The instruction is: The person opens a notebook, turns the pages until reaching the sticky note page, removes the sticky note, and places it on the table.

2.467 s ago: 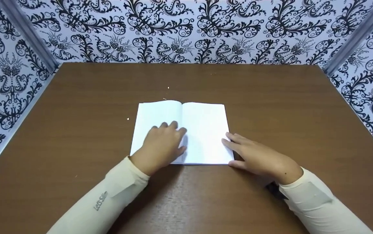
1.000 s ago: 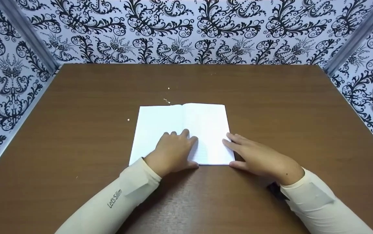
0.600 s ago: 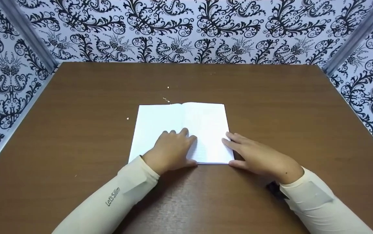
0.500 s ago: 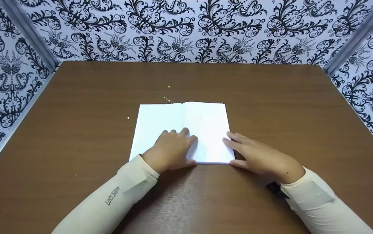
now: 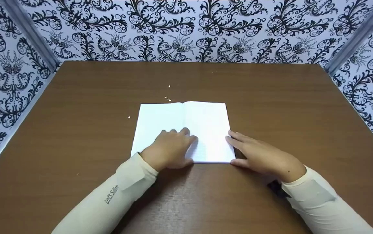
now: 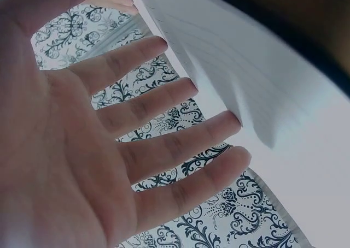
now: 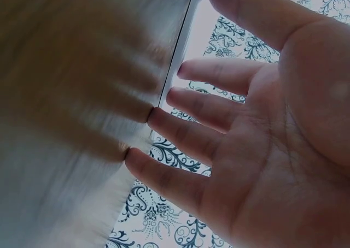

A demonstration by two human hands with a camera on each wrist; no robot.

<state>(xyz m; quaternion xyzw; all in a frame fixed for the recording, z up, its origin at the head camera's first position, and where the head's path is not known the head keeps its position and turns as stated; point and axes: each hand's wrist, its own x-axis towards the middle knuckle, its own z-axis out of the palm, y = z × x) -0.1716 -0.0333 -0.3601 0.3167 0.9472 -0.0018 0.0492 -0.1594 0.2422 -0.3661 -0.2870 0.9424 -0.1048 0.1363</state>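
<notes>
An open notebook with white pages lies flat on the brown table, its spine running away from me. My left hand rests across the spine with its fingertips on the pages and its thumb by the near edge. In the left wrist view its fingers are spread and nearly straight. My right hand lies at the notebook's right edge, fingertips and thumb touching that side. The right wrist view has its fingers extended along the notebook's edge. Neither hand grips anything.
The brown table spreads out around the notebook. Small white crumbs lie beyond and left of it. Patterned black-and-white walls stand behind and on both sides. A dark object shows under the right wrist.
My left hand has slid from the left page to the right, over the spine and slightly nearer me. The raised left page now lies flatter. My right hand has barely shifted.
</notes>
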